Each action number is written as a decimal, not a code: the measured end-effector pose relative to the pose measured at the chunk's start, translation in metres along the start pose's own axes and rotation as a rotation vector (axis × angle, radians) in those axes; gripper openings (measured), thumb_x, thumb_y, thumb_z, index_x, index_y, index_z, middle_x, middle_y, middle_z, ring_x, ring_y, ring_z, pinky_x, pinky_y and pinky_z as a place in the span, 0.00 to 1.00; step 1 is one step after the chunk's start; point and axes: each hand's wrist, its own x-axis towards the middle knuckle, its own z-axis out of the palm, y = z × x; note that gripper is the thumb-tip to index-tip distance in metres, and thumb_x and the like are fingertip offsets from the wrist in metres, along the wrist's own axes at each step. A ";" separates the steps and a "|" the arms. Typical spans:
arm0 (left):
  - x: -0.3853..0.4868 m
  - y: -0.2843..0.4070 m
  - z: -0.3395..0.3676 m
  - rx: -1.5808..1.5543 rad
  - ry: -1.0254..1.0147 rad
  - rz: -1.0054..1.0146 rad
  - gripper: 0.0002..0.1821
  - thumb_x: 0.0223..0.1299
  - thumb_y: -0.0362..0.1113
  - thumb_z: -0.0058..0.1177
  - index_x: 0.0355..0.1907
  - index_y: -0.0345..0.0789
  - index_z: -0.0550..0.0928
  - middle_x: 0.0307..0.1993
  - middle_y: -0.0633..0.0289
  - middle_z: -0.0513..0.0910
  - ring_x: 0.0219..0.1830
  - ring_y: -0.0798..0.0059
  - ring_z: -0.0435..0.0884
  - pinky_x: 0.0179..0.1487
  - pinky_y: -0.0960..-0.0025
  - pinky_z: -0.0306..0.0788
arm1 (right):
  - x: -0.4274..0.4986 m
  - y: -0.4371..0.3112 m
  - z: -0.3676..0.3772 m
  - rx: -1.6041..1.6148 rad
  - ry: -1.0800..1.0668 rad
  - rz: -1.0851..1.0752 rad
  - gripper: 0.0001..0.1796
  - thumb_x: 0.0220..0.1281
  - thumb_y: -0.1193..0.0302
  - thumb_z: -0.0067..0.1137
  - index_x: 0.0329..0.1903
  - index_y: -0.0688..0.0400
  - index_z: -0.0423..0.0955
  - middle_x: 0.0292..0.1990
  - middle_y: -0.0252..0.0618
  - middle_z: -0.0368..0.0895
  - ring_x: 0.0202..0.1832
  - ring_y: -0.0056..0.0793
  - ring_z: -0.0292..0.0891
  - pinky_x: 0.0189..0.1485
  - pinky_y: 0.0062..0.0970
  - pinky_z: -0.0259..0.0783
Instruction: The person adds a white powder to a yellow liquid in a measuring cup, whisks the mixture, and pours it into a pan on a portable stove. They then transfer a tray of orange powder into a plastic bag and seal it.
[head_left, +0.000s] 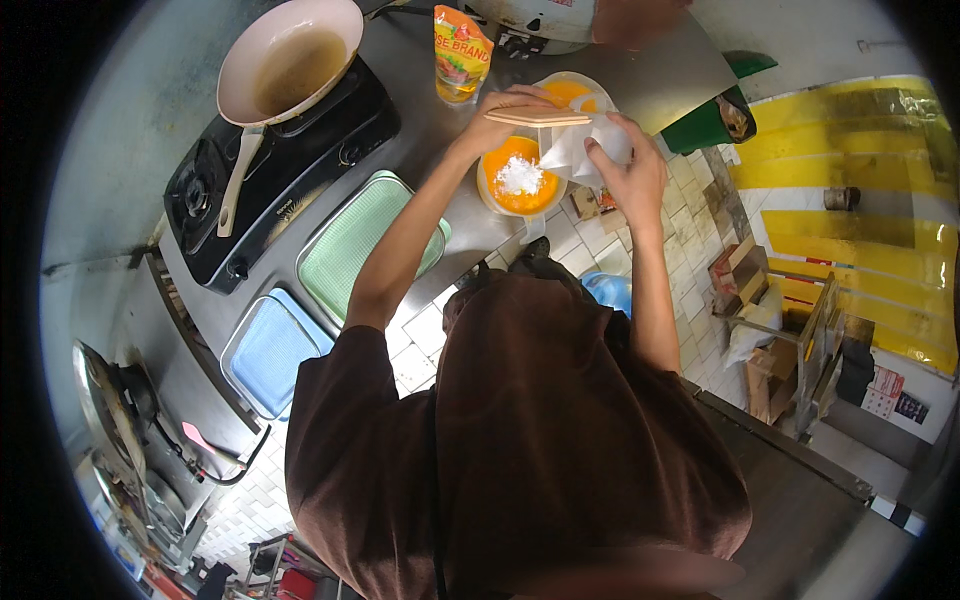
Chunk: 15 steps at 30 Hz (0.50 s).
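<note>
My right hand (637, 169) grips a clear container (585, 150) of white powder, tilted over a plastic jug (484, 196). My left hand (501, 112) is at a flat wooden lid (536, 116) along the container's upper edge; its fingers are partly hidden behind the lid. In the jug is an orange-yellow liquid, like beaten egg (499, 195), with a heap of white powder (520, 175) on top. The jug's handle (534, 227) points towards me. Just behind stands a second clear vessel (574, 77) holding similar orange liquid, partly covered by my hands and the container.
At left, a frying pan (300, 67) containing oil sits on a black gas stove (225, 202). An orange cooking-oil pouch (460, 60) stands behind the jugs. A green basket tray (360, 232) and a blue one (270, 356) lie along the steel counter's (420, 154) near edge.
</note>
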 end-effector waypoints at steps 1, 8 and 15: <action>0.002 0.000 -0.001 0.026 -0.005 0.011 0.14 0.59 0.29 0.58 0.48 0.37 0.87 0.53 0.57 0.83 0.57 0.67 0.80 0.60 0.69 0.74 | 0.002 -0.001 0.001 0.017 0.020 -0.020 0.26 0.49 0.60 0.71 0.53 0.55 0.80 0.43 0.50 0.83 0.45 0.45 0.81 0.50 0.37 0.74; 0.005 0.001 -0.011 0.084 0.014 0.034 0.14 0.57 0.25 0.59 0.46 0.35 0.87 0.47 0.59 0.86 0.57 0.68 0.79 0.59 0.69 0.74 | 0.007 -0.006 0.008 0.066 0.007 -0.023 0.27 0.49 0.58 0.71 0.52 0.55 0.80 0.41 0.52 0.82 0.46 0.48 0.79 0.51 0.40 0.72; 0.000 0.004 -0.014 0.001 0.039 -0.057 0.13 0.57 0.27 0.59 0.46 0.36 0.88 0.47 0.58 0.86 0.56 0.68 0.80 0.59 0.69 0.74 | 0.007 -0.007 0.011 0.066 -0.001 -0.025 0.27 0.49 0.59 0.71 0.53 0.55 0.80 0.41 0.52 0.82 0.46 0.49 0.79 0.51 0.40 0.72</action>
